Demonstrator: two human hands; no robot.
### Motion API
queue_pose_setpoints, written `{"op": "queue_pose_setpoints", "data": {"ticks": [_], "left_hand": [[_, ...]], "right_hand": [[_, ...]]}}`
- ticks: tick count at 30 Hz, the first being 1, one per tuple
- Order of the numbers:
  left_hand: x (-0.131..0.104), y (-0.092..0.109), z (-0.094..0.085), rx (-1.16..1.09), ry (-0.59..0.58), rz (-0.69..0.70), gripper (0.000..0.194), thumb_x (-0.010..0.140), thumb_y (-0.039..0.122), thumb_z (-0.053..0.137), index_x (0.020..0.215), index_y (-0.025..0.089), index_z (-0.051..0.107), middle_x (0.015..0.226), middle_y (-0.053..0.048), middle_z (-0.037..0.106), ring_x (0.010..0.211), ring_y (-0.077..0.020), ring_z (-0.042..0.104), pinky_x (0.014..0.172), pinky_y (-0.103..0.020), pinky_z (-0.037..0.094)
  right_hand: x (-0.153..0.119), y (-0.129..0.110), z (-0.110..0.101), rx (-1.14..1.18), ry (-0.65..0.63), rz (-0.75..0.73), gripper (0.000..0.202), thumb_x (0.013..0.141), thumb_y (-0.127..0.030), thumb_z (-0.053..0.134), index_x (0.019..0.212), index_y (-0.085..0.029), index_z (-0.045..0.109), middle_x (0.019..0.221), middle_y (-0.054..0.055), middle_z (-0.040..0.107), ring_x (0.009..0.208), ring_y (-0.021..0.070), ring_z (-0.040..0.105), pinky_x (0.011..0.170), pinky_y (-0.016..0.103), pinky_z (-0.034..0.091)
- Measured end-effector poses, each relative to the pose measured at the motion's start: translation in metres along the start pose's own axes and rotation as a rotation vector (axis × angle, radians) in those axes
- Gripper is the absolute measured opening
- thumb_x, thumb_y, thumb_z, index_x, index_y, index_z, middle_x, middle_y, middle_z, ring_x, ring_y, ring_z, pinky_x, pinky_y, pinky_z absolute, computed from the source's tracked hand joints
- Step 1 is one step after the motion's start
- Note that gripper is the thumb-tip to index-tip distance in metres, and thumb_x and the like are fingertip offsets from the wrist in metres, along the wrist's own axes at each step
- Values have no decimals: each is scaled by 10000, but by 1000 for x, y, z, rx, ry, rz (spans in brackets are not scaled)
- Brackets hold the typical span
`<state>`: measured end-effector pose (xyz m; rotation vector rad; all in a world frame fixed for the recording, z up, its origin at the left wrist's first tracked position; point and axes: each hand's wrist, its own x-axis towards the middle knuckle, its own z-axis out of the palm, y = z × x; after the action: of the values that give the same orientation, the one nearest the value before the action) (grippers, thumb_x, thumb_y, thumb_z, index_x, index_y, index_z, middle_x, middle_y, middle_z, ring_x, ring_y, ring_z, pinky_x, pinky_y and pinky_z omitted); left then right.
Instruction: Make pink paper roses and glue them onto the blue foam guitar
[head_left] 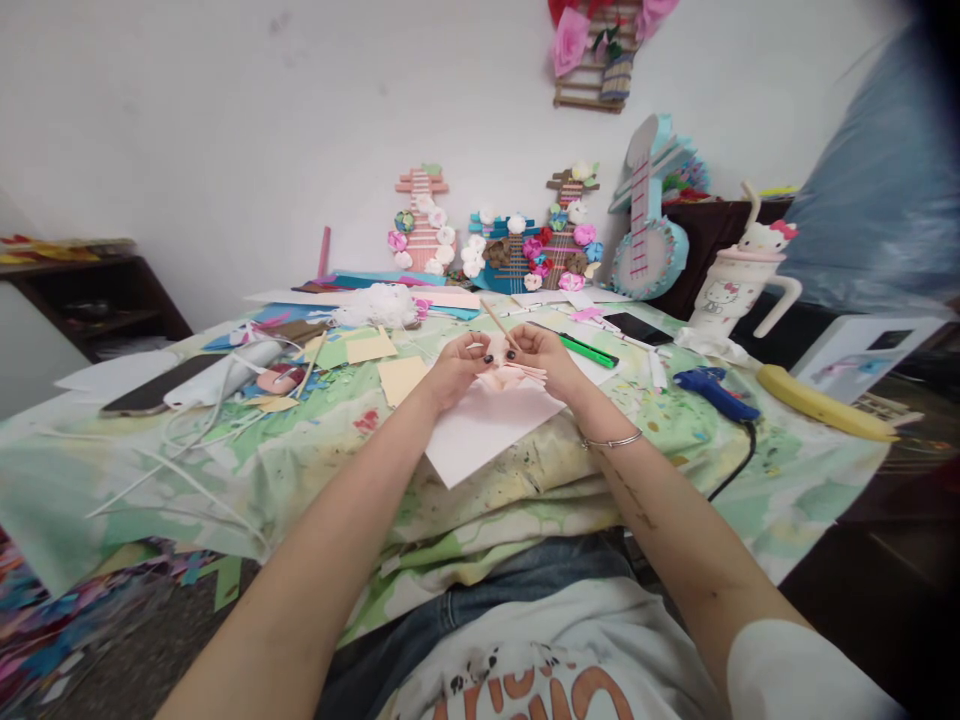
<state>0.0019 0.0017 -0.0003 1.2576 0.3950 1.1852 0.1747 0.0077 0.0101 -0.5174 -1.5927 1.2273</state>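
Observation:
Over the middle of the table, my left hand [459,368] and my right hand [546,357] meet with their fingertips pinched together. Between them are pale pink paper pieces [517,377], several layers fanned out below my right fingers. A thin wooden stick [495,320] slants up and left out of my right hand. My left thumb and forefinger close on the near edge of the pink paper; the exact grip is partly hidden. Under both hands lies a white sheet [480,435]. A green utility knife [589,349] rests just beyond my right hand.
On the right are a blue glue gun [716,392], a yellow banana-like object [821,402], a white cup [731,295] and a black phone [637,328]. At left lie another phone [154,386], a white power strip [221,374] with cables and yellow paper squares [371,347]. Paper-flower instruments [424,225] stand behind.

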Motion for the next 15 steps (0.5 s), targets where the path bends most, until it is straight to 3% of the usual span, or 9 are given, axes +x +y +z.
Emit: {"op": "queue_pose_setpoints", "data": {"ticks": [6, 10, 15], "left_hand": [[2, -3, 0, 63, 28, 13, 374, 517, 131, 786, 835, 120, 589, 754, -28, 671, 676, -138, 631, 679, -276, 455], [3, -5, -2, 105, 71, 30, 324, 526, 172, 798, 781, 110, 608, 742, -32, 670, 648, -128, 621, 652, -262, 455], [2, -6, -3, 97, 18, 11, 280, 542, 193, 797, 732, 109, 609, 671, -12, 644, 577, -114, 595, 578, -241, 435]], "right_hand": [[2, 2, -1, -63, 32, -15, 389, 507, -299, 826, 748, -148, 560, 703, -20, 623, 608, 93, 568, 576, 207, 425], [0, -2, -1, -132, 56, 59, 414, 511, -309, 820, 804, -156, 570, 681, -24, 628, 570, 94, 565, 523, 200, 406], [-2, -3, -5, -136, -29, 148, 459, 509, -255, 817, 886, -170, 569, 668, -23, 649, 561, 109, 586, 506, 197, 420]]}}
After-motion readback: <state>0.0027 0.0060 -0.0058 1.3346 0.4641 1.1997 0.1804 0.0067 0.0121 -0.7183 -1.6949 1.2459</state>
